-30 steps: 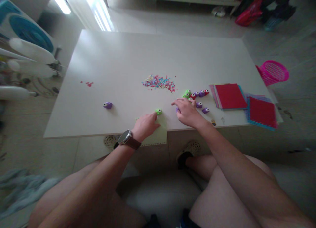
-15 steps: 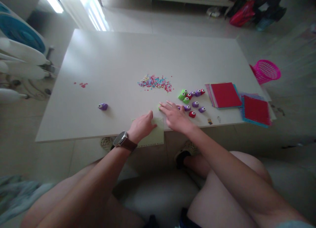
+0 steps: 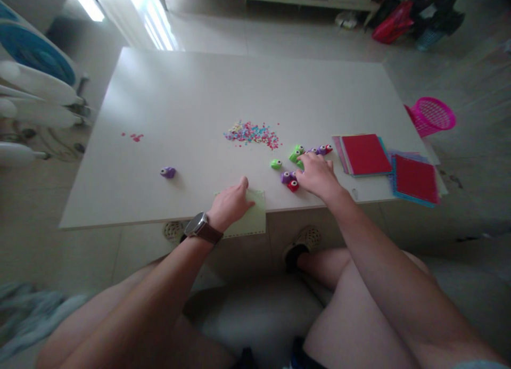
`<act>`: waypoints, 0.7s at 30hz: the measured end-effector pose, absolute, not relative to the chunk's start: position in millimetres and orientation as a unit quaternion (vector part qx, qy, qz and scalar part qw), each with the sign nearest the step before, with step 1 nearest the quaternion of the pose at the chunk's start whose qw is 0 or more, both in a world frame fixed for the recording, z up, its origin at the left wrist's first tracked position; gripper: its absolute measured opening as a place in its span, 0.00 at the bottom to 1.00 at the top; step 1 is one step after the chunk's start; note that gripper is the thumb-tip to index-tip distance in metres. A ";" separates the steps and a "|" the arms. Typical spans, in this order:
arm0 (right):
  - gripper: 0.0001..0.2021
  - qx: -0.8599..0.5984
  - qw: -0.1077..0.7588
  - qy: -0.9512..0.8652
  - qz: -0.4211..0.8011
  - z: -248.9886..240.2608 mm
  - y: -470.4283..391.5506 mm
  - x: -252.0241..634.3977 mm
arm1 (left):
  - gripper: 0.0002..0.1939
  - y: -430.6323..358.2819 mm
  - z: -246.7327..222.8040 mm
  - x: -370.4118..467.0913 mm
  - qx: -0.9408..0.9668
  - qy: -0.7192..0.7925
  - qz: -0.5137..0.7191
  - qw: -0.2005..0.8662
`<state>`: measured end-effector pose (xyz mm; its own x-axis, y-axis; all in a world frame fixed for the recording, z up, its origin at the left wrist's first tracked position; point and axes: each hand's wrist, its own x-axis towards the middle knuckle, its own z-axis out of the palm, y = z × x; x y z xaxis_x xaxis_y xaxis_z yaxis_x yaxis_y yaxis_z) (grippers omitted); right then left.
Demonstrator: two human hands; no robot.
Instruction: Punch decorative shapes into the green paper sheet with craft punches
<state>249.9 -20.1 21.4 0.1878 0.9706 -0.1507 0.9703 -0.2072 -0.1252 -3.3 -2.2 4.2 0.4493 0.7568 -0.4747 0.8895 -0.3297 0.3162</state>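
Observation:
At the table's front edge, my left hand (image 3: 231, 204) presses on a sheet of pale green paper (image 3: 255, 214), its thumb and forefinger showing above the sheet. Part of the paper hangs over the edge, with a row of small punched marks along its lower side. My right hand (image 3: 319, 174) is over a cluster of small craft punches with eye designs, fingers apart, covering some of them. Just left of it are a purple punch (image 3: 285, 177) and a red punch (image 3: 293, 186). A lone green punch (image 3: 276, 164) stands nearer the paper. Behind the fingertips sit more green punches (image 3: 296, 153).
A heap of colourful paper bits (image 3: 253, 133) lies mid-table. Further left are red bits (image 3: 136, 138) and a purple punch (image 3: 168, 172). Two stacks of coloured paper, one red-topped stack (image 3: 365, 153) and another stack (image 3: 415, 177), lie at the right. A pink basket (image 3: 433, 113) stands beyond.
My right hand has moved right, off the green punch, onto the cluster. The green punch has shifted right and back; a red punch sits further left. My left hand stays on the paper.

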 end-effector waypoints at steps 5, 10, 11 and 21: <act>0.20 -0.766 -0.001 -0.632 0.114 20.8 -18.8 254.0 | 0.23 -2.6 6.1 -3.9 0.807 0.511 -0.119 0.270; 0.20 -0.759 -0.002 -0.637 0.133 19.2 -17.0 260.3 | 0.21 -0.9 3.3 -4.6 0.807 0.514 -0.121 0.265; 0.20 -0.759 -0.002 -0.638 0.131 18.5 -16.7 261.4 | 0.21 -0.6 2.8 -4.7 0.808 0.513 -0.120 0.263; 0.16 -0.771 0.025 -0.622 0.135 4.0 -10.5 268.7 | 0.18 1.8 1.9 -4.3 0.804 0.516 -0.101 0.277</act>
<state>268.7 -10.5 4.0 0.1886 0.9659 -0.1775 0.9525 -0.2240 -0.2065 -4.3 1.8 1.9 0.4466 0.7736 -0.4495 0.8862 -0.3134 0.3412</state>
